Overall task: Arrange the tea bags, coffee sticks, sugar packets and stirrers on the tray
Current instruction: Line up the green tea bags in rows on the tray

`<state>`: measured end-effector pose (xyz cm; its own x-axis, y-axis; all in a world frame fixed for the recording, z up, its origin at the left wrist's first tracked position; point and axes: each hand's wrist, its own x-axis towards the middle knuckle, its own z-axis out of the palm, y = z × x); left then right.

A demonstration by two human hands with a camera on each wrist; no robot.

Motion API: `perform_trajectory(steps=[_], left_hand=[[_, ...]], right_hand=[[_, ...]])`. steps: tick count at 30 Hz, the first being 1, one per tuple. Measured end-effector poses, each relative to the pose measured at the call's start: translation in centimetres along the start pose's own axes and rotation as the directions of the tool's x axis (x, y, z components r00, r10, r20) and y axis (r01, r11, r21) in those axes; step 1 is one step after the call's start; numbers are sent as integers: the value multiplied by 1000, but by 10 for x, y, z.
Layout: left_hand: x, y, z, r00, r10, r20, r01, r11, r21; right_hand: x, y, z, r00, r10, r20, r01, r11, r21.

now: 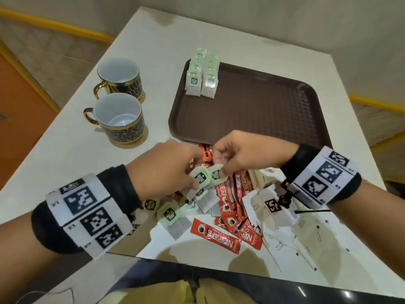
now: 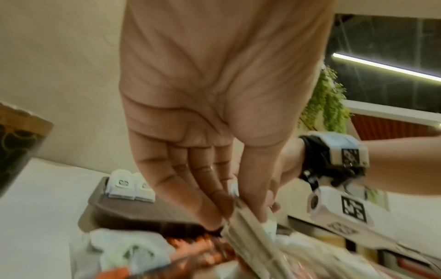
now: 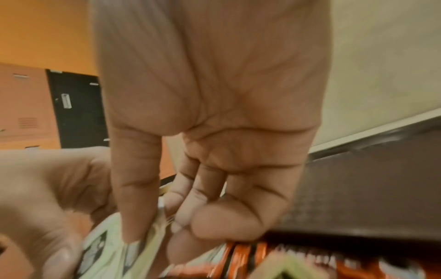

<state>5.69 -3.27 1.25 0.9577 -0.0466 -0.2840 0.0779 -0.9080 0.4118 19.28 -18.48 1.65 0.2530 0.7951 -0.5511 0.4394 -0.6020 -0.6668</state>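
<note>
Reaching in from either side, both forearms meet over the near middle of the desk (image 1: 72,137), just short of the brown tray (image 1: 258,106). The left hand (image 1: 162,170) comes in palm down, its fingers (image 2: 214,203) curled together and pinching a small stack of tea bags (image 1: 200,177) by their green tags. The right hand (image 1: 241,154) faces it, thumb and forefinger closed on the next tea bag tag (image 1: 215,174), which touches the left hand's stack; its other fingers (image 3: 229,217) are curled under.

Below the hands lies a mixed pile: loose tea bags (image 1: 173,218) toward the left, red coffee sticks (image 1: 228,207) in the middle, white sugar packets (image 1: 306,229) to the right. Some coffee sticks run under the hands up to the tray's near edge. I cannot pick out the stirrers for certain.

On the tray's far left corner stand two neat rows of tea bags (image 1: 202,77); the remainder of the tray shows bare. Two black-and-gold mugs (image 1: 119,117) stand on the desk left of the tray, well apart from the pile. Marker-printed bands wrap both wrists.
</note>
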Motion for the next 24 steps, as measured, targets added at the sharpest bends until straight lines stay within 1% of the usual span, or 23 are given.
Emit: perform_trajectory(steps=[2, 4, 6, 8, 9, 11, 13, 14, 17, 19, 22, 24], left_hand=[[5, -2, -17, 998, -27, -55, 22, 997, -78], [15, -6, -37, 989, -51, -142, 40, 996, -80], [32, -9, -63, 963, -78, -256, 66, 996, -56], [55, -14, -88, 929, -123, -349, 120, 992, -29], [68, -16, -100, 916, -128, -379, 135, 991, -8], [99, -22, -117, 906, -124, -404, 152, 988, 38], [129, -27, -123, 914, -147, -378, 188, 980, 73], [143, -29, -123, 927, -163, -337, 205, 974, 92], [179, -36, -116, 954, -223, -200, 258, 952, 166], [198, -43, -109, 953, -273, -134, 295, 935, 195], [216, -51, -99, 938, -338, -73, 346, 905, 248], [222, -54, -96, 935, -349, -72, 354, 890, 289]], right_hand=[[-3, 1, -18, 995, -1, -97, 8, 997, 75], [-3, 2, -38, 976, 6, -218, 23, 991, 130], [3, 3, -60, 931, 16, -363, 35, 990, 135], [17, 7, -81, 868, 30, -495, 37, 992, 125], [27, 9, -90, 843, 36, -537, 36, 992, 124], [49, 15, -106, 807, 40, -589, 40, 992, 122], [73, 21, -118, 785, 57, -617, 40, 989, 143], [84, 23, -122, 788, 68, -611, 33, 988, 153], [113, 28, -129, 839, 89, -537, -6, 988, 156], [128, 31, -130, 848, 92, -523, -22, 990, 138], [145, 34, -132, 820, 115, -560, -56, 991, 121], [153, 34, -133, 789, 121, -603, -74, 992, 103]])
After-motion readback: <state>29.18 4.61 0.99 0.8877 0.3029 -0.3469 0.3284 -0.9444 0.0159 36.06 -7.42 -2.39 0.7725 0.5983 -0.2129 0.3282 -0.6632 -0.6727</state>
